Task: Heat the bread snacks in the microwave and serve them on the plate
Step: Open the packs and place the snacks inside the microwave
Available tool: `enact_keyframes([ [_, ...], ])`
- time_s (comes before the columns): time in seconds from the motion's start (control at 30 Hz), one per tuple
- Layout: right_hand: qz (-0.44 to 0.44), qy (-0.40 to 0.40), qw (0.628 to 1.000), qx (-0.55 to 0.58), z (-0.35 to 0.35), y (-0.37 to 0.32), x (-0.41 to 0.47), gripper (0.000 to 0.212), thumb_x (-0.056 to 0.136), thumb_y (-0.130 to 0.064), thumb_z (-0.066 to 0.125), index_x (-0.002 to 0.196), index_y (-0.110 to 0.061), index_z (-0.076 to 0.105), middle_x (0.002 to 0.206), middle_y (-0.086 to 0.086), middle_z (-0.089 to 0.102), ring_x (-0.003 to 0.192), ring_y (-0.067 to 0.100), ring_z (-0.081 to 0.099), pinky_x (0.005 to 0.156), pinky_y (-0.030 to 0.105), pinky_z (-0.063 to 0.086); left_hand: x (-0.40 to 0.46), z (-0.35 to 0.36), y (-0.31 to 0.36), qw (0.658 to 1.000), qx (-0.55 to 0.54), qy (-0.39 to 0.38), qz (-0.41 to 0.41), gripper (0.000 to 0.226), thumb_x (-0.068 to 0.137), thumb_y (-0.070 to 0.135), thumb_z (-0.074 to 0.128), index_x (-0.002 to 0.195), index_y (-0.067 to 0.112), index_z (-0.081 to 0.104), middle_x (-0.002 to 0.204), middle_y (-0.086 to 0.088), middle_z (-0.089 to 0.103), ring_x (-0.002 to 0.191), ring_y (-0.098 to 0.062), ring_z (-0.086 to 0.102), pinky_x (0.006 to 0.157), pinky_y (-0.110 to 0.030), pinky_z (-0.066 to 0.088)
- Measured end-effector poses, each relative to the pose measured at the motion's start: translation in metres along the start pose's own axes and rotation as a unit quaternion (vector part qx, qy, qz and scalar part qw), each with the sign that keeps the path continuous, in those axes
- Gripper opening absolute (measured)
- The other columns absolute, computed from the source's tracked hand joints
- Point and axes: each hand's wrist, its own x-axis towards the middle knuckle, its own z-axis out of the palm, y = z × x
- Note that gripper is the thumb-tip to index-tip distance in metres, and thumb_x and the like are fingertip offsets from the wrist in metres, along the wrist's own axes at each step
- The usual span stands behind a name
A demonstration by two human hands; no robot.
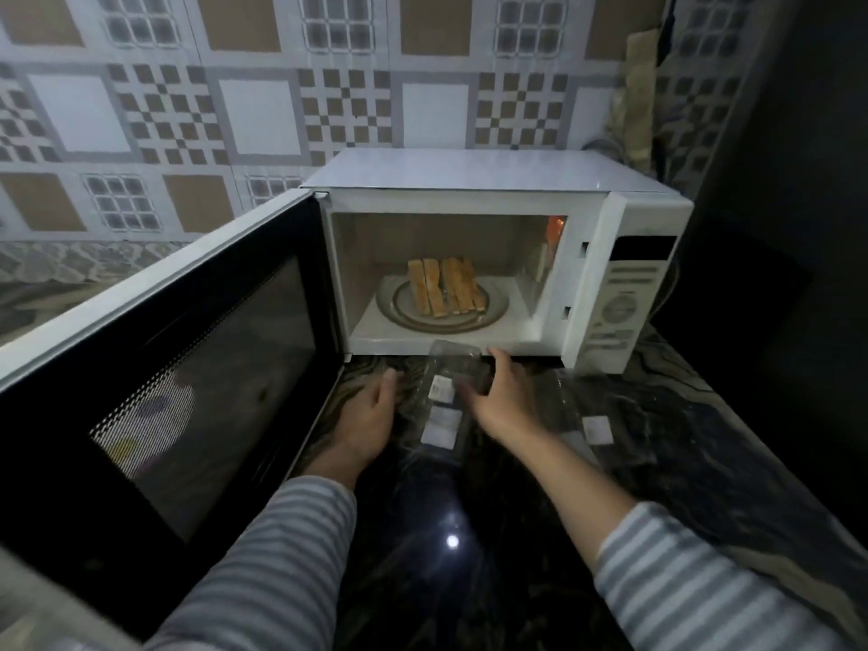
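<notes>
Standing open to the left, the black-framed glass door point(155, 392) of the white boxy microwave point(498, 256) was seen at the far side of the dark glossy desk point(469, 580). Golden-brown toasted bread sticks point(446, 286) were stacked on a round, brown-ringed ceramic plate point(493, 312) inside the lit cavity. A clear, empty plastic snack tray point(451, 387) with white labels was found on the desk just in front of the microwave. The right hand point(498, 397) was laid over the tray's far right edge, its grip seemingly curled onto it. The left hand point(371, 415) was held just left of the tray, its grip released, fingers relaxed. Striped grey sleeves point(263, 575) were worn.
</notes>
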Motion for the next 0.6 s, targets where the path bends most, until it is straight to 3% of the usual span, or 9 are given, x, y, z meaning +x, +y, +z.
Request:
enact_keyframes([
  [0.1, 0.035, -0.030, 0.997, 0.054, 0.009, 0.012, -0.022, 0.065, 0.085, -0.034, 0.068, 0.139, -0.014, 0.039, 0.136, 0.011, 0.053, 0.122, 0.031, 0.051, 0.098, 0.035, 0.043, -0.028, 0.006, 0.014, 0.999, 0.006, -0.026, 0.020, 0.027, 0.099, 0.030, 0.048, 0.113, 0.019, 0.068, 0.112, 0.003, 0.068, 0.105, -0.011, 0.059, 0.085, -0.018, 0.039],
  [0.17, 0.073, -0.048, 0.993, 0.084, 0.016, 0.019, -0.030, 0.056, 0.083, -0.030, 0.070, 0.132, -0.018, 0.045, 0.125, 0.010, 0.061, 0.110, 0.033, 0.060, 0.092, 0.043, 0.050, -0.046, 0.012, 0.018, 0.999, 0.000, -0.023, 0.024, 0.021, 0.096, 0.020, 0.054, 0.112, 0.016, 0.068, 0.103, 0.002, 0.067, 0.096, -0.011, 0.060, 0.076, -0.011, 0.036],
  [0.3, 0.100, -0.042, 0.986, 0.124, 0.026, 0.033, -0.038, 0.034, 0.079, -0.019, 0.072, 0.107, -0.026, 0.056, 0.109, 0.012, 0.069, 0.094, 0.035, 0.067, 0.082, 0.050, 0.056, -0.070, 0.018, 0.020, 1.000, -0.004, 0.008, 0.011, 0.018, 0.088, 0.007, 0.062, 0.104, 0.011, 0.069, 0.090, -0.004, 0.069, 0.077, -0.012, 0.060, 0.067, -0.012, 0.041],
  [0.4, 0.121, -0.045, 0.982, 0.140, 0.019, 0.034, -0.051, 0.031, 0.078, -0.010, 0.073, 0.102, -0.026, 0.062, 0.106, 0.008, 0.067, 0.086, 0.028, 0.067, 0.067, 0.041, 0.060, -0.083, 0.019, 0.024, 0.997, -0.056, -0.003, -0.044, 0.019, 0.082, 0.005, 0.068, 0.098, 0.015, 0.068, 0.080, -0.002, 0.066, 0.068, -0.013, 0.058, 0.062, -0.022, 0.047],
  [0.5, 0.142, -0.066, 0.973, 0.171, 0.014, 0.038, -0.064, 0.035, 0.079, -0.004, 0.072, 0.107, -0.021, 0.064, 0.106, 0.009, 0.067, 0.083, 0.026, 0.067, 0.042, 0.025, 0.052, -0.099, 0.020, 0.025, 0.988, -0.103, -0.049, -0.102, 0.029, 0.081, -0.004, 0.067, 0.097, 0.019, 0.059, 0.072, 0.000, 0.058, 0.057, -0.013, 0.054, 0.040, -0.017, 0.044],
  [0.6, 0.165, -0.092, 0.958, 0.215, 0.008, 0.043, -0.077, 0.034, 0.081, 0.004, 0.067, 0.109, -0.016, 0.064, 0.107, 0.015, 0.066, 0.082, 0.029, 0.066, 0.038, 0.024, 0.050, -0.110, 0.018, 0.023, 0.979, -0.136, -0.082, -0.131, 0.039, 0.078, -0.010, 0.068, 0.103, 0.016, 0.054, 0.073, -0.002, 0.057, 0.044, -0.008, 0.054, 0.034, -0.015, 0.040],
])
